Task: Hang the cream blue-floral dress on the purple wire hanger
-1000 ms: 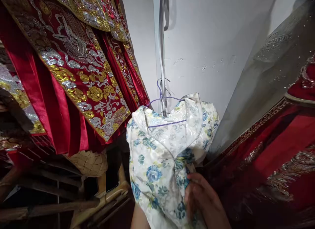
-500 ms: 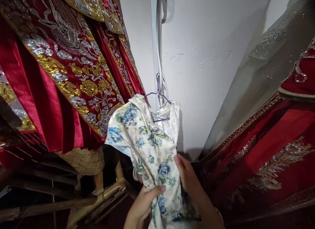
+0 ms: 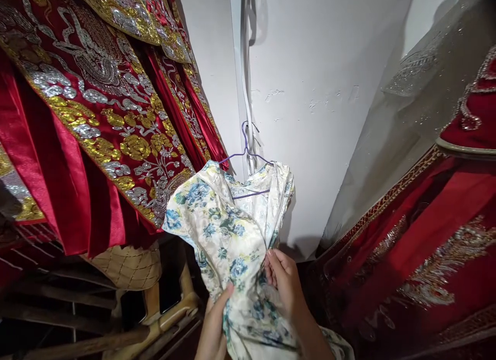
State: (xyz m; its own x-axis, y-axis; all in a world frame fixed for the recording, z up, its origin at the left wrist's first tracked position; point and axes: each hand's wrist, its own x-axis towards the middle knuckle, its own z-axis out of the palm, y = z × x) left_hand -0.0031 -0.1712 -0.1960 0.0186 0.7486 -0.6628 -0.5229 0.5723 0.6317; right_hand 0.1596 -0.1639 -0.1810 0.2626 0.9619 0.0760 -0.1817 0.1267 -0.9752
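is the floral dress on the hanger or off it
On it: the dress hangs from the purple hanger, whose bar shows inside the neckline. Both hands grip the fabric lower down.

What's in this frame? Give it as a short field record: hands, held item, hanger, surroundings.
left hand: grips the floral dress from the left, thumb on the cloth
right hand: fingers pinch the dress at its front opening
floral dress: white with blue flowers, hung on the hanger, lower part gathered between both hands
hanger: thin purple wire, hooked up by the white wall
left side: red robes with gold and silver embroidery
right side: red embroidered garment
below left: wooden frame
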